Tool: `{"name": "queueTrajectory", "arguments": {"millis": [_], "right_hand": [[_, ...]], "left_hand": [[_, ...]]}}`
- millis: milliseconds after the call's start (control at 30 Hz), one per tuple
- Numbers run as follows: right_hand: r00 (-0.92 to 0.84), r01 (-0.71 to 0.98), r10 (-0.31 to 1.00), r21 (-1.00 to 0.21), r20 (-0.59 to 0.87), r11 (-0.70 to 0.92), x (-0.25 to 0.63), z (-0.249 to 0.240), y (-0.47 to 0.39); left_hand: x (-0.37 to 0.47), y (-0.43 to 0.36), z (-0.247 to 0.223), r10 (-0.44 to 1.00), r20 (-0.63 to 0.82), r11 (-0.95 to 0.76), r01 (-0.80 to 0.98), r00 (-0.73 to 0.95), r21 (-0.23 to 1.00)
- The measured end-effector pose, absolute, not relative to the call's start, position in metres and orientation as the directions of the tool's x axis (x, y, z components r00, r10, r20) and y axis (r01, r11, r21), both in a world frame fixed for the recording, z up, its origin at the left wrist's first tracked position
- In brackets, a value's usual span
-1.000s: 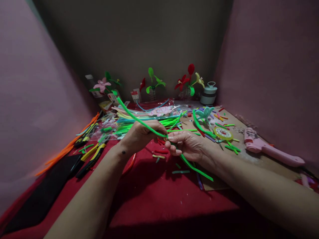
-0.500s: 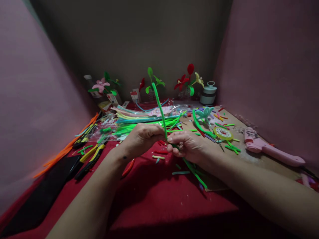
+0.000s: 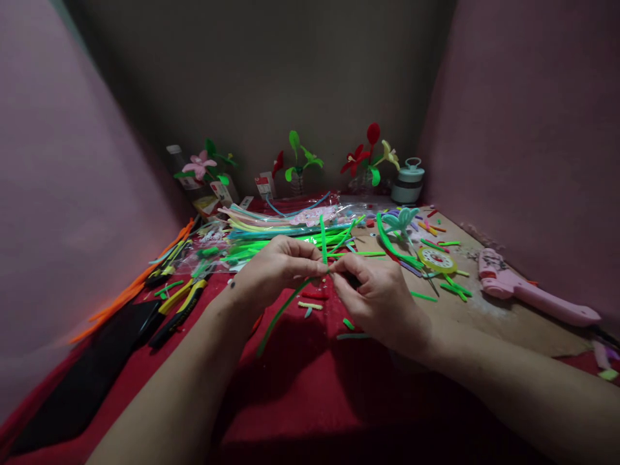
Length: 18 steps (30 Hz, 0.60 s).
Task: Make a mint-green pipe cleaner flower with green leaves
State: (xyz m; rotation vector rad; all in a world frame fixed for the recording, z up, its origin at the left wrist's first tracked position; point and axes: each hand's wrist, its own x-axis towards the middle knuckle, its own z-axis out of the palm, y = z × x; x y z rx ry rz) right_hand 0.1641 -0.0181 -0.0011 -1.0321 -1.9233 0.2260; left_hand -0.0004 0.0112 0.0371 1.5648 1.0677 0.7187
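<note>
Left hand [image 3: 288, 266] is pinching fuzzy green chenille [image 3: 324, 236] closed-fingered; right hand [image 3: 380, 297] is nipping it just alongside, one straight length rising above them, another curving below.

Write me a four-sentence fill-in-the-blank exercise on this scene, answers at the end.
1. The left hand and the right hand meet at a fuzzy strand coloured ____.
2. The nearer yellow-and-black tool lies on the person's ____ side.
3. The round disc on the board has an outer rim coloured ____.
4. The cloth under the hands is coloured ____.

Missing words: green; left; yellow; red.
</note>
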Motion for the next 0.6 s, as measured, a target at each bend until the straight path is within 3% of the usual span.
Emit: {"name": "queueTrajectory", "arguments": {"millis": [67, 167, 267, 333, 467, 600], "right_hand": [[-0.222, 0.551, 0.755, -0.560, 0.617, 0.619, 0.165, 0.002, -0.018], [-0.183, 0.436, 0.824, -0.707, 0.537, 0.557, 0.166, 0.009, -0.017], [-0.197, 0.172, 0.908, -0.899, 0.369, 0.403, 0.169, 0.017, -0.014], [-0.275, -0.050, 0.931, -0.971, 0.239, 0.234, 0.171, 0.021, -0.012], [-0.425, -0.313, 0.904, -0.944, 0.039, -0.107, 0.173, 0.022, -0.006], [-0.491, -0.359, 0.869, -0.897, -0.052, -0.257, 0.173, 0.021, -0.002]], "left_hand": [[-0.002, 0.013, 0.035, 0.906, -0.084, -0.011, 0.221, 0.414, 0.975], [-0.003, 0.013, 0.035, 0.915, -0.056, -0.032, 0.211, 0.399, 0.977], [-0.005, 0.011, 0.039, 0.933, 0.024, -0.109, 0.219, 0.358, 0.970], [-0.006, 0.010, 0.041, 0.938, 0.166, -0.232, 0.192, 0.305, 0.954], [-0.006, 0.006, 0.045, 0.796, 0.521, -0.584, 0.163, 0.310, 0.795], [-0.003, 0.002, 0.048, 0.685, 0.606, -0.719, 0.242, 0.404, 0.651]]}}
